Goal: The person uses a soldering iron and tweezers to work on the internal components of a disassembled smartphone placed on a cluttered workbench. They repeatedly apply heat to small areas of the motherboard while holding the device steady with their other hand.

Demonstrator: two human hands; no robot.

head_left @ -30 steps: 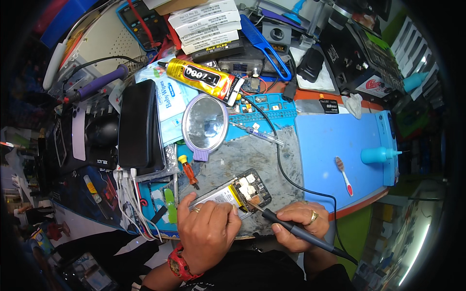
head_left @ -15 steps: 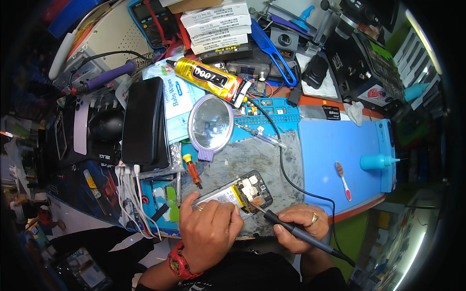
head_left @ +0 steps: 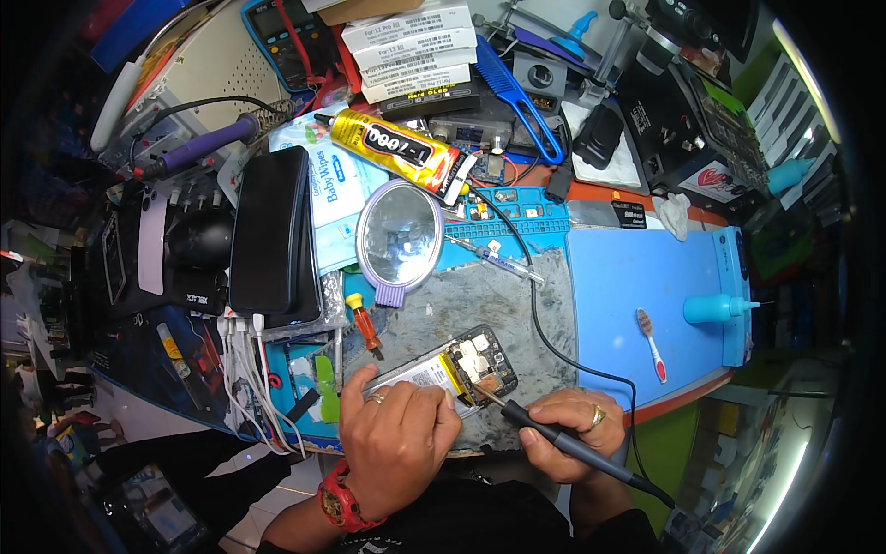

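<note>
An opened smartphone (head_left: pixel 499 349) lies slanted on the grey mat near the front edge, its circuit board and silver battery (head_left: pixel 426 375) bared. My left hand (head_left: pixel 399 427) is closed on the phone's battery end, covering that end. In my right hand (head_left: pixel 565 432) is a dark-handled soldering iron (head_left: pixel 591 453), gripped like a pen. Its tip meets the board beside a copper-coloured patch, close to the yellow strip at the battery's edge. Whether the tip presses or only hovers is too small to tell.
The iron's black cable (head_left: pixel 585 367) curves across the grey mat (head_left: pixel 480 300). Around it lie an orange screwdriver (head_left: pixel 365 327), a round magnifier (head_left: pixel 400 235), a syringe (head_left: pixel 498 260) and a yellow glue tube (head_left: pixel 397 150). Rightward, a toothbrush (head_left: pixel 652 345) and turquoise bottle (head_left: pixel 715 309) rest on a blue pad.
</note>
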